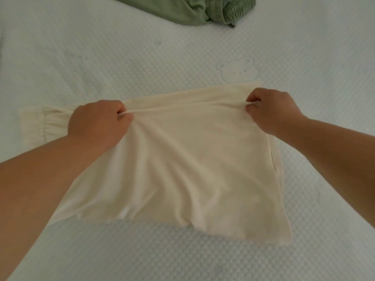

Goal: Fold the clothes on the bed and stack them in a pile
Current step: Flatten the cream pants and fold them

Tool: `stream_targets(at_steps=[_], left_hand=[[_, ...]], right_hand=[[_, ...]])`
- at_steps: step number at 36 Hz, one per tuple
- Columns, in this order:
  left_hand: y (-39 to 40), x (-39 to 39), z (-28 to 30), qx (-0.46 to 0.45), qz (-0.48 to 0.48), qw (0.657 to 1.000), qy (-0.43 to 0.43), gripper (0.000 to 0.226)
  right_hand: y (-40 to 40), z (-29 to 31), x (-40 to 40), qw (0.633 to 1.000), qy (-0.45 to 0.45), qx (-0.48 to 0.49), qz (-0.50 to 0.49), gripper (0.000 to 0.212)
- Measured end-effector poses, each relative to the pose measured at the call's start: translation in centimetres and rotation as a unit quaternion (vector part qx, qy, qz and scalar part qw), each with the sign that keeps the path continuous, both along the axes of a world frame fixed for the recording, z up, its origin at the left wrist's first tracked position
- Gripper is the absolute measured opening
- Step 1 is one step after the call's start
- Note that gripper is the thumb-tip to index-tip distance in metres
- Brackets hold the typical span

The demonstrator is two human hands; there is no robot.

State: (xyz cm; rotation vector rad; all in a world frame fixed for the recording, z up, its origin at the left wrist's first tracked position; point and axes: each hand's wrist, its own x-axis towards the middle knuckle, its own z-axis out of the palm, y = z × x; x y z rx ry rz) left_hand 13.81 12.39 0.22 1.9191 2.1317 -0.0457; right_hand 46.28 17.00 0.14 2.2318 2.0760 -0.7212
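At the far left, your cream garment (178, 159) pokes out from behind your left wrist as a gathered, elasticated band lying flat on the bed (60, 57); its outer end fades into the pale cover, so you cannot make out exactly where it stops. Your left forearm comes in from the lower left corner, cut off by the frame edge, and it hides the cloth beneath it. Your left hand (97, 122) is closed into a fist, knuckles up, pinching a raised fold of the cream fabric between thumb and curled fingers; the fingertips themselves are tucked under and out of sight.

From that pinch a taut ridge of cloth runs across to your right hand (272, 110). Behind the ridge a flat strip of the same garment lies on the bed. In front of it the fabric falls toward you in soft creases, its near edge resting on the cover at the lower middle and right. How many layers are there is hard to tell.

Your right hand is likewise curled tight, nipping the fold at its right end, with the fingertips hidden underneath. Its forearm leaves the picture at the right edge.

At the top, well apart, a crumpled green garment (182, 9) is cropped by the upper edge.
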Motion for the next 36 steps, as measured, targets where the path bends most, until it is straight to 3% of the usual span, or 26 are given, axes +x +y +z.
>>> stream_targets(at_steps=[10,15,20,30,36], left_hand=[[-0.1,-1.0,-0.9,-0.060,-0.091,0.982,0.154,0.043],[-0.6,-1.5,-1.6,-0.085,-0.099,0.980,0.151,0.052],[-1.6,-1.2,-2.2,-0.052,-0.099,0.984,0.137,0.043],[-2.1,-1.0,-2.5,-0.004,-0.097,0.986,0.138,0.040],[-2.4,-2.3,-2.4,0.029,-0.095,0.993,0.058,0.038]], right_hand=[[-0.6,-1.4,0.8,0.968,-0.145,0.002,0.205,0.028],[-0.8,-1.0,0.3,0.965,-0.171,-0.020,0.198,0.030],[-0.9,-1.0,-0.2,0.958,-0.200,-0.003,0.205,0.030],[-2.4,0.2,0.6,0.964,-0.124,0.113,0.204,0.023],[-3.5,2.5,0.8,0.963,-0.020,0.190,0.190,0.015]])
